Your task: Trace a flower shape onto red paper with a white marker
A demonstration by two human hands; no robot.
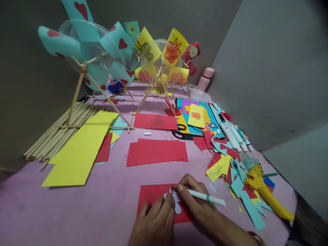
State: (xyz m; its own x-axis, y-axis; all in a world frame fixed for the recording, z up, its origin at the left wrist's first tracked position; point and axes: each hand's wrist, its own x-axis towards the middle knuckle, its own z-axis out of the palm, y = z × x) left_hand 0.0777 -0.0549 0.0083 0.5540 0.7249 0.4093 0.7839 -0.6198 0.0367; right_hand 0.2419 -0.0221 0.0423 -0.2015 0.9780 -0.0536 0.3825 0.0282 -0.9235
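Note:
Near the table's front edge lies a sheet of red paper [148, 195] with a pale butterfly-shaped cutout [177, 206] on top. My left hand [156, 218] rests on both, its fingers laid over the cutout's left part and holding it down. In my right hand [196, 194] is a white marker [207, 197] with a green band, pinched between thumb and fingers. Its green tip touches or hovers at the cutout's upper edge; I cannot tell which. My fingers hide part of the cutout.
Red sheets [156, 152] lie beyond my hands, yellow sheets [77, 150] and wooden sticks [58, 131] to the left. At right are paper scraps [238, 177], a yellow glue gun [269, 194] and markers [234, 136]. Black scissors [178, 132] and paper pinwheels on stick stands [118, 111] stand farther back.

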